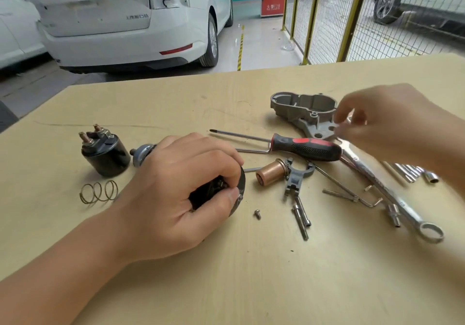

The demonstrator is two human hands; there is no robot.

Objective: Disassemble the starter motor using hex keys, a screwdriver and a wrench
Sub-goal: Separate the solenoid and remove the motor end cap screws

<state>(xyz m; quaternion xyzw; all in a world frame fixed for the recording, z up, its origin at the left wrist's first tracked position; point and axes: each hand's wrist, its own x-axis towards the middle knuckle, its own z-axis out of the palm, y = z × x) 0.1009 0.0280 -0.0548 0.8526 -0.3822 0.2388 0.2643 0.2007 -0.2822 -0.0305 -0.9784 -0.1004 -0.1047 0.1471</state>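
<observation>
My left hand (pixel 176 194) grips the dark starter motor body (pixel 236 196), which lies on the wooden table (pixel 251 287); the hand hides most of it. My right hand (pixel 392 128) is blurred, hovering with curled fingers over the grey aluminium housing (pixel 302 111) and the upper end of the wrench (pixel 387 194); whether it holds anything is unclear. The red-and-black screwdriver (pixel 302 147) lies between the hands. Hex keys (pixel 352 194) lie beside the wrench. The black solenoid (pixel 104 152) stands at the left, a spring (pixel 99 191) in front of it.
A copper plunger with a grey fork lever (pixel 281 173) lies mid-table. Loose bolts (pixel 302 219) and a small screw (pixel 257 213) lie nearby, sockets (pixel 415 172) at the right. Beyond the far table edge stand a white car (pixel 125 18) and a yellow mesh fence (pixel 352 15).
</observation>
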